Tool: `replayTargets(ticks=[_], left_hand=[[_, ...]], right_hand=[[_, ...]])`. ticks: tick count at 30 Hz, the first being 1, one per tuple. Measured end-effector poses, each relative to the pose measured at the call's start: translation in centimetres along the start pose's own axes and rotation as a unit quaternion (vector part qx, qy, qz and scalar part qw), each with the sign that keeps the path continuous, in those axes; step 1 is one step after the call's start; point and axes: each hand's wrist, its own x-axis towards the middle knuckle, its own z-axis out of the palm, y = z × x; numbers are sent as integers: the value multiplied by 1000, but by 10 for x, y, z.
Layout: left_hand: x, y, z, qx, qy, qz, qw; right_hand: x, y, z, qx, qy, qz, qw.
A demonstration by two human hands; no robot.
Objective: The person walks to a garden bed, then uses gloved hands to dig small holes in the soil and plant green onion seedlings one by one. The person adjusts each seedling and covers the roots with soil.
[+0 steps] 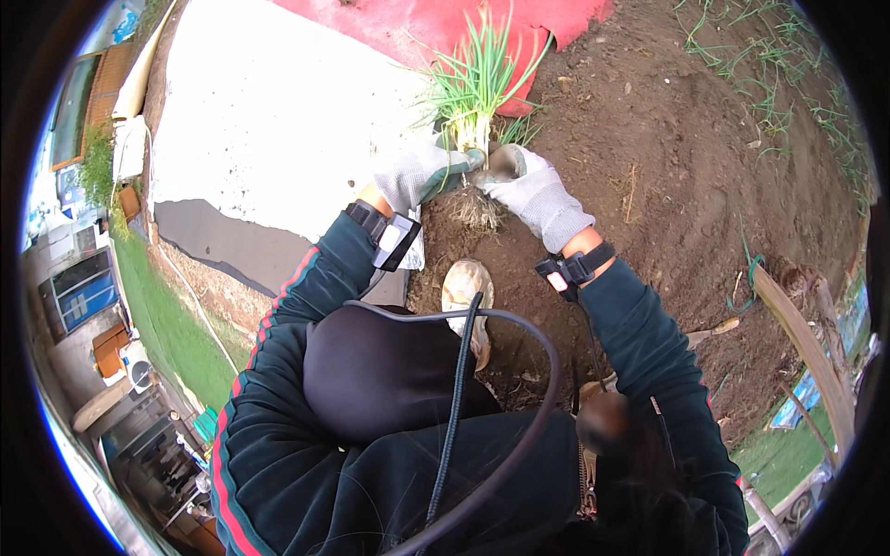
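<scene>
A bunch of green onions (474, 90) with long green leaves and pale stems stands upright between my two gloved hands, above the brown soil. My left hand (425, 170), in a grey knit glove with a darker palm, is closed around the lower stems from the left. My right hand (534, 187), in a matching glove, is at the right side of the stem bases, fingers bent; whether it grips any stem is hard to tell. Stringy, soil-covered roots (478, 210) hang below the hands. Both wrists wear black straps with small devices.
A white sheet (278, 104) lies at the left and red cloth (389, 21) at the top. Bare soil (626, 139) spreads right, with more green plants (772, 76) beyond. My shoe (467, 285) is just below the roots. Wooden poles (799, 333) stand at the right; a cable loops before me.
</scene>
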Motion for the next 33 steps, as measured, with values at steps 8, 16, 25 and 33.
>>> replayTargets(ticks=[8, 16, 25, 33], left_hand=[[-12, 14, 9, -90, -17, -35, 995], [-1, -2, 9, -71, -33, 9, 997], [0, 0, 13, -43, -45, 31, 998], [10, -20, 14, -76, 34, -42, 996]], right_hand=[[1, 18, -13, 342, -33, 91, 935], [3, 13, -6, 215, -41, 47, 975], [5, 22, -15, 278, -127, 56, 951], [4, 27, -7, 316, -38, 71, 945]])
